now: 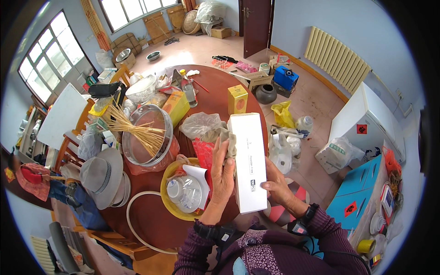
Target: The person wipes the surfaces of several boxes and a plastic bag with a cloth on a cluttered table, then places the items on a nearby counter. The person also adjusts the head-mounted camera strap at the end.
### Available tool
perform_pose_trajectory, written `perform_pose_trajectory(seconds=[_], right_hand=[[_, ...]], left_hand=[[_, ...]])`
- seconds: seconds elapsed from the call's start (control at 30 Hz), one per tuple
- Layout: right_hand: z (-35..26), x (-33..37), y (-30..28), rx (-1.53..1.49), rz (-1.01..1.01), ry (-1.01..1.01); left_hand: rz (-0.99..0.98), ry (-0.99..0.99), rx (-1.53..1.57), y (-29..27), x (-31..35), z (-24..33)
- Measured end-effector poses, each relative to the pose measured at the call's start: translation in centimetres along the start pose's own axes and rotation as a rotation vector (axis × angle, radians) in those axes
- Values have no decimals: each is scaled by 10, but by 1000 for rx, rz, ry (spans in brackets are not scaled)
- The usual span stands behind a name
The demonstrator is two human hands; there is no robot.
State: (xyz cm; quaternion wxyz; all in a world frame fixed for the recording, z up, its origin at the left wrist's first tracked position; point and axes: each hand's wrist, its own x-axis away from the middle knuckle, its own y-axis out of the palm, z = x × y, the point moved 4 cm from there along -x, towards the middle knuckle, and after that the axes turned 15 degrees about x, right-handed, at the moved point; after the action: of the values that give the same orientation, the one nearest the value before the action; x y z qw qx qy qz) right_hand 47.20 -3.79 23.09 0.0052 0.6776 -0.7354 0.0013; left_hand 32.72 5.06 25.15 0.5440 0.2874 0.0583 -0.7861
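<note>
A long white cardboard box (249,156) is held up in front of me, over the near right edge of the round table. My right hand (279,185) grips its lower right side, thumb on the front face and fingers hidden behind. On the box's left side, my left hand (222,176) has a crumpled grey-beige rag (225,137) in its fingers, pressed at the box's left edge. Behind the box, a small yellow carton (237,99) stands on the table. A clear plastic bag (201,124) and a red plastic bag (204,155) lie left of my left hand.
On the brown-red round table (214,81) are a yellow basket (164,195) of plastic containers, a metal-rimmed sieve (158,112) with straw stalks across it, a glass bottle (189,94) and a grey hat (101,175). A blue cabinet (350,201) and white freezer (362,123) stand right.
</note>
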Motion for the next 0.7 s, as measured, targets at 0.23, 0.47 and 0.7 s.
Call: perform_pose_trajectory(seconds=[0.23, 0.47, 0.7], right_hand=[[10, -6, -7, -226, 18, 73], [25, -4, -22, -228, 16, 196], [36, -3, -25, -292, -47, 269]], left_hand=[[-74, 35, -86, 16, 32, 12], [-176, 224, -247, 28, 69, 14], [-190, 325, -309, 23, 104, 7]])
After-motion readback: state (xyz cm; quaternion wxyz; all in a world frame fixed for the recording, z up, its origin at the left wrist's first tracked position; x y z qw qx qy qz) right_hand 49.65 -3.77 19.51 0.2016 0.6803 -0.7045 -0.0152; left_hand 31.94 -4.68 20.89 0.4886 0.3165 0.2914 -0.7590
